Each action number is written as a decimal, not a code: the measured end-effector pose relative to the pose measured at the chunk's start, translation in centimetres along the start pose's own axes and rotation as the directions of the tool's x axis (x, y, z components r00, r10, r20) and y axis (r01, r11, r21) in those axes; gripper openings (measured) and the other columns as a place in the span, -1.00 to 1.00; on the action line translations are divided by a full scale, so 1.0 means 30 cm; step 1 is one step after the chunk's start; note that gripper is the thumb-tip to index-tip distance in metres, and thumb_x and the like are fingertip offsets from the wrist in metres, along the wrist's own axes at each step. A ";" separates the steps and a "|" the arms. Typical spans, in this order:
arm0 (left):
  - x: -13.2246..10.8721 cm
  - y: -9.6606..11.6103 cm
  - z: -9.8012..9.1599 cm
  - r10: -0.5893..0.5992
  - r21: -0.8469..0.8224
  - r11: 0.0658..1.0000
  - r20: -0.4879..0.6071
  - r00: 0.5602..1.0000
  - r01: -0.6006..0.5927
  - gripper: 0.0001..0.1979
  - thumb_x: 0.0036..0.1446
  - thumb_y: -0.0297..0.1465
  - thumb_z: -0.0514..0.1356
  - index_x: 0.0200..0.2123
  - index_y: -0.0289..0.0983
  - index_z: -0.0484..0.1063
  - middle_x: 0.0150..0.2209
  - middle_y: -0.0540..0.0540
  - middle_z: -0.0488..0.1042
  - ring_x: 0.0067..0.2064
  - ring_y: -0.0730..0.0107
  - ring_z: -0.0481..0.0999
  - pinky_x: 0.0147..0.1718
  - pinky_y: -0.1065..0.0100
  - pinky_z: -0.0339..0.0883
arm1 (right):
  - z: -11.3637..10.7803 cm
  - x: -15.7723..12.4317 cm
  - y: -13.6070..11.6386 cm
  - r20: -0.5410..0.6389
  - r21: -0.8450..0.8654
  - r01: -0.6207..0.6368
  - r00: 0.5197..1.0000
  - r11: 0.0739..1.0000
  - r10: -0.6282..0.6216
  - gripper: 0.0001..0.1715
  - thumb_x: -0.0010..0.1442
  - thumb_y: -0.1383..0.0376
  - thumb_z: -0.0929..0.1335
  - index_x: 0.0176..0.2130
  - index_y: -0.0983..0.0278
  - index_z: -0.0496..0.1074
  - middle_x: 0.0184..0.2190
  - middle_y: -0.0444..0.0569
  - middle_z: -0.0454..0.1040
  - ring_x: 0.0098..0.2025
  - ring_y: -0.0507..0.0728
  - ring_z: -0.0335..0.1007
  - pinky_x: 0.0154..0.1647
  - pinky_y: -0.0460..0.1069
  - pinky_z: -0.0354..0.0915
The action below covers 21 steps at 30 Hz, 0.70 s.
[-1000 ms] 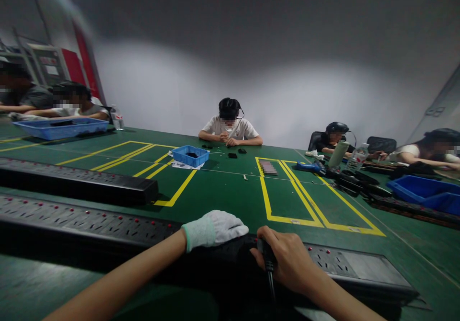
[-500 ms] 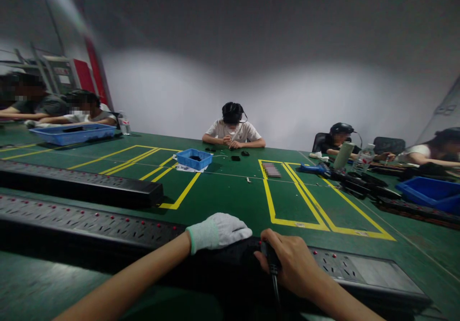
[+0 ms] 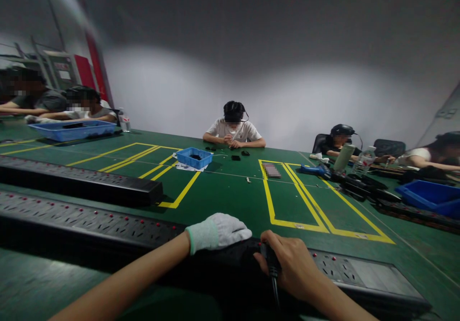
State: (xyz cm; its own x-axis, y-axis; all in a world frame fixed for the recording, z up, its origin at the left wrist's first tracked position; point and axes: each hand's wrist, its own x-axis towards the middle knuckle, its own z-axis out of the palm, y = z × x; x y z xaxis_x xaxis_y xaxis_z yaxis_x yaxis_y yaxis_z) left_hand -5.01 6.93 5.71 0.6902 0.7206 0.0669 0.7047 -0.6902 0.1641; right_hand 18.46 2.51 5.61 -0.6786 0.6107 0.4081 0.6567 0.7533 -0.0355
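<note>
A long black power strip [image 3: 118,230] with rows of sockets and small red parts runs across the table in front of me. My left hand [image 3: 226,231], in a pale glove with a green cuff, is curved over its middle, fingers together; the thumb is hidden. Just to the right, my bare right hand [image 3: 289,261] grips a black plug [image 3: 272,259] against the strip's top. A black cord [image 3: 275,290] hangs down from the plug toward me. Whether the prongs are in a socket cannot be seen.
Behind on the left lies a second black power strip [image 3: 82,179]. A small blue bin [image 3: 196,160] with dark parts stands on the green table [image 3: 230,191], marked with yellow tape. Blue trays, bottles and black parts sit at both sides. Several people are seated around.
Both hands, the plug and the power strip keep their places. Only a slight shift of the camera view shows.
</note>
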 end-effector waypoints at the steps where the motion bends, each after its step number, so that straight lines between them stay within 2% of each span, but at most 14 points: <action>1: 0.000 0.000 0.000 0.000 -0.002 1.000 0.000 1.000 0.000 -0.49 0.45 -0.14 -0.22 -0.13 -0.19 0.49 -0.22 -0.10 0.56 -0.20 0.27 0.56 -0.30 0.39 0.28 | -0.001 0.000 0.000 0.002 0.000 0.000 1.000 1.000 0.000 -0.90 0.31 0.28 0.29 -0.15 0.24 0.26 -0.44 -0.12 0.51 -0.47 0.09 0.48 -0.47 -0.08 0.08; 13: -0.006 0.002 -0.009 0.008 -0.023 1.000 -0.001 1.000 -0.008 -0.46 0.45 -0.13 -0.24 -0.09 -0.20 0.49 -0.19 -0.11 0.57 -0.18 0.26 0.56 -0.25 0.38 0.30 | -0.008 0.006 0.002 0.028 0.009 -0.023 0.999 1.000 0.023 -0.90 0.37 0.24 0.26 -0.17 0.23 0.28 -0.44 -0.10 0.53 -0.47 0.10 0.48 -0.48 -0.07 0.05; 21: -0.008 0.003 -0.013 -0.015 -0.069 0.997 0.002 1.000 0.015 -0.51 0.44 -0.11 -0.16 -0.04 -0.20 0.50 -0.11 -0.15 0.57 -0.09 0.22 0.55 -0.16 0.35 0.32 | -0.007 0.004 0.017 0.062 0.045 -0.039 0.997 0.998 0.036 -0.82 0.31 0.19 0.33 -0.14 0.22 0.28 -0.44 -0.13 0.55 -0.44 0.11 0.50 -0.44 -0.09 0.11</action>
State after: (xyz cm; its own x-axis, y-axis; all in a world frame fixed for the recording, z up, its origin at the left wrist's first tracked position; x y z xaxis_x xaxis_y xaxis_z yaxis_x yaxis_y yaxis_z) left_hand -5.18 6.73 6.08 0.6802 0.7304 0.0623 0.7018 -0.6733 0.2327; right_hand 18.78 2.93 5.85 -0.6734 0.6518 0.3490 0.6673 0.7390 -0.0926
